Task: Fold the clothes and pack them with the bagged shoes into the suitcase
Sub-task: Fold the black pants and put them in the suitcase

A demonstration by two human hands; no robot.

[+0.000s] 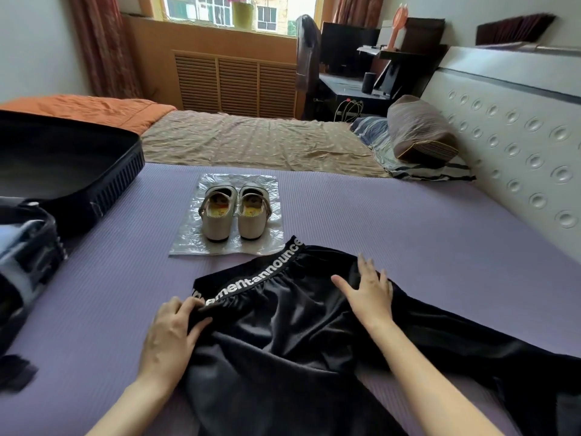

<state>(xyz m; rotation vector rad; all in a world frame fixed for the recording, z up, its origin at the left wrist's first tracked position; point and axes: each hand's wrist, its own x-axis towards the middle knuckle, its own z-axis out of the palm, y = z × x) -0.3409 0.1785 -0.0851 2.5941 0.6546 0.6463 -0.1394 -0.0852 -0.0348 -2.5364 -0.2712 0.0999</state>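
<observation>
L hand (171,335) pinching pants (283,341), R hand (371,294) flat atop

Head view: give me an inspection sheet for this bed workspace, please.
Surface: purple mat lying flat on the bed.
Job's things: black garment spread out, unfolded; shoes standing on a flat plastic bag, not bagged; suitcase open at left.
Clutter: unclear dark bundle beside the suitcase.
Hands: left hand pinches the waistband end; right hand rests flat on the black garment.
Cables: white cable looped by the far desk.
Surroundings: pillow, headboard, window.
</observation>
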